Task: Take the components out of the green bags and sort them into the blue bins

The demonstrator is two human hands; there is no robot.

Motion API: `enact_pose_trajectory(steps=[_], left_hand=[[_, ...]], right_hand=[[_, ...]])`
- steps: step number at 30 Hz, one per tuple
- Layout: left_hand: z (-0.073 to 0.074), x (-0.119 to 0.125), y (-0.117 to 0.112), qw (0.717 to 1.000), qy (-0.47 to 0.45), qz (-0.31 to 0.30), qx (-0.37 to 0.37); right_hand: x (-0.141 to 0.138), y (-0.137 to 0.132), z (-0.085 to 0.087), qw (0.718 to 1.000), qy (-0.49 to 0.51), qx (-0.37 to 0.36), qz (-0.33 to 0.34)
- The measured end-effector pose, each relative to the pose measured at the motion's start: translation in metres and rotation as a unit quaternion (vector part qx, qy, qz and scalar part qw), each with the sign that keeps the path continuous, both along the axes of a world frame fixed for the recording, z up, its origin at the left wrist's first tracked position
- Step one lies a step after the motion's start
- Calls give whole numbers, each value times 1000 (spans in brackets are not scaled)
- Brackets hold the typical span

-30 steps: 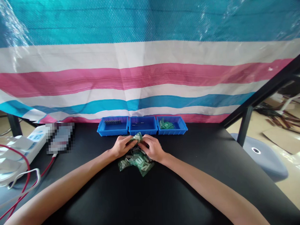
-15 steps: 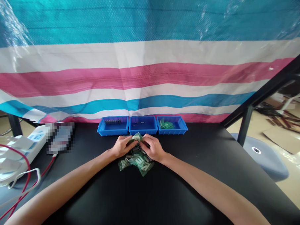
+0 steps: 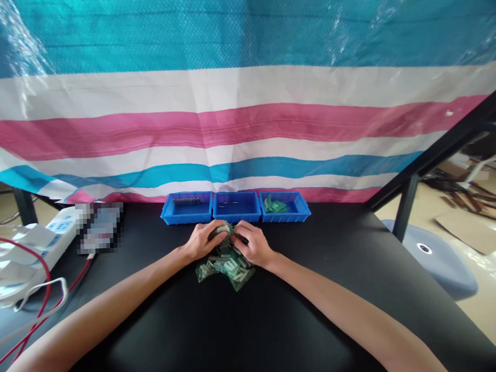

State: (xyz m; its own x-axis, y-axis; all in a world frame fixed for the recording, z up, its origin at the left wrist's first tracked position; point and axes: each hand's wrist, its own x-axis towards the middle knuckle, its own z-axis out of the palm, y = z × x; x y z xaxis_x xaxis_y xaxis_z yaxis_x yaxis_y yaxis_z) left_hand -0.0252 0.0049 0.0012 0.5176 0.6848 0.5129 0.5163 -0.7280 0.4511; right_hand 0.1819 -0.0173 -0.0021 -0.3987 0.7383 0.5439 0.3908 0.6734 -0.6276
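My left hand [image 3: 203,240] and my right hand [image 3: 252,242] face each other over the black table. Between their fingers is a small greenish plastic bag [image 3: 224,227] with pale pieces inside; both hands are closed on it. Just below lies a pile of similar green bags [image 3: 231,268], holding small light, stick-like parts. Fingers cover part of the held bag, so its exact contents are hidden.
Three blue bins stand in a row behind my hands: the left bin [image 3: 187,219] holds small round parts, the middle bin [image 3: 236,215] thin metal pieces, the right bin [image 3: 288,218] green bags. A white power strip [image 3: 48,238] and red cable [image 3: 77,278] lie left.
The held bag has been folded or turned down between the fingers, so less of it sticks up. The hands have barely shifted; the pile and bins are unchanged.
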Motion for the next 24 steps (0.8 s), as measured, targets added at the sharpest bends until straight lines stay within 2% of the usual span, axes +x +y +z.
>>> enact_pose_trajectory(steps=[9, 18, 24], left_hand=[[-1, 2, 1, 999, -15, 30, 26], [0, 2, 1, 997, -54, 17, 46], [-3, -1, 4, 994, -59, 8, 86]], right_hand=[[-1, -1, 0, 1000, -7, 7, -18], [-1, -1, -2, 999, 40, 8, -28], [-1, -3, 2, 997, 56, 20, -46]])
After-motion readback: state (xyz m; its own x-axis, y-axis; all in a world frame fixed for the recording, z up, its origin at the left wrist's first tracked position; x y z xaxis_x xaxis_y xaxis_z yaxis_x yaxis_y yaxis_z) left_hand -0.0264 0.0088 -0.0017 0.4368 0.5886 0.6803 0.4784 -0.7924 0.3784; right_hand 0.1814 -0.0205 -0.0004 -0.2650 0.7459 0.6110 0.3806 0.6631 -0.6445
